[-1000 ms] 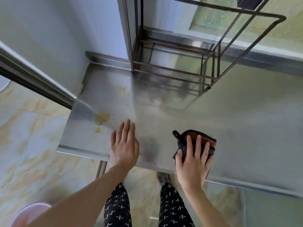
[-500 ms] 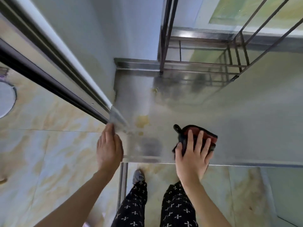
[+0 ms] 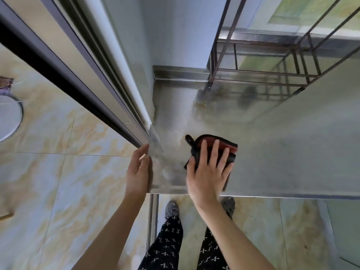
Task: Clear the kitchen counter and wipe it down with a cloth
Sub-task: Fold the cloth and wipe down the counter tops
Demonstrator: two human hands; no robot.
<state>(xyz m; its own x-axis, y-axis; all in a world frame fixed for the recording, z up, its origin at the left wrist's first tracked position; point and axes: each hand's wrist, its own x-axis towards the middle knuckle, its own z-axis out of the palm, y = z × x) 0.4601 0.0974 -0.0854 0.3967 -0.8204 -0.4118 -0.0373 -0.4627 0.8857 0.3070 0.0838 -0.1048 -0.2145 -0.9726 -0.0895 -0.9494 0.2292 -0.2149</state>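
Observation:
A steel counter fills the right half of the view. On its near left corner lies a folded red and black cloth with a black loop at its left end. My right hand presses flat on the cloth with fingers spread. My left hand rests against the counter's left edge, thumb on top of the metal. A small patch of yellowish crumbs lies further back near the rack's leg. The yellow stain seen before is hidden or gone.
A dark metal wire rack stands on the back of the counter. A sliding door frame runs diagonally at left. Tiled floor lies below, with a round white object at far left. My legs and shoes show beneath the counter edge.
My left hand slid off the counter top to its left edge. My right hand carried the cloth leftwards over the spot where the yellow stain lay. The view shifted left.

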